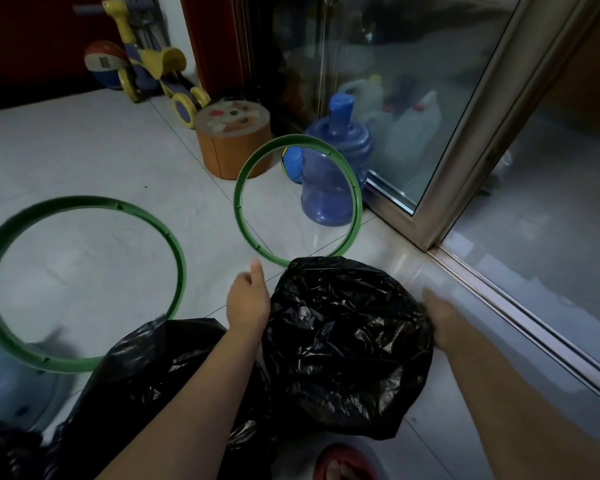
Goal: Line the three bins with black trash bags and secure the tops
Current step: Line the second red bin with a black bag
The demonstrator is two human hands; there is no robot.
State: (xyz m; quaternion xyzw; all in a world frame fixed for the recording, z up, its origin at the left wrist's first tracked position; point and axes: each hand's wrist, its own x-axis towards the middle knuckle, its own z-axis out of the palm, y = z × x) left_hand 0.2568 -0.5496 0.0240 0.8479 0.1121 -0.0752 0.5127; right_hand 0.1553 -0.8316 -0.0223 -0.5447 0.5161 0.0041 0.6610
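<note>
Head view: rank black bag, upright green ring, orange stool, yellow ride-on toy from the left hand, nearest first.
From the left hand:
1. black bag, against it on its right.
2. upright green ring, just beyond the thumb.
3. orange stool, farther back, left of that ring.
4. yellow ride-on toy, farthest, by the back wall.

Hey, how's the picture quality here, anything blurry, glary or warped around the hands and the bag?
Head view: dim overall; the right hand is smeared by motion blur, the left hand fairly sharp; the black bag carries glossy highlights; pale glare streaks the floor tiles; the glass door is hazy with reflections; the wide-angle lens stretches the forearms toward the bottom edge.
</note>
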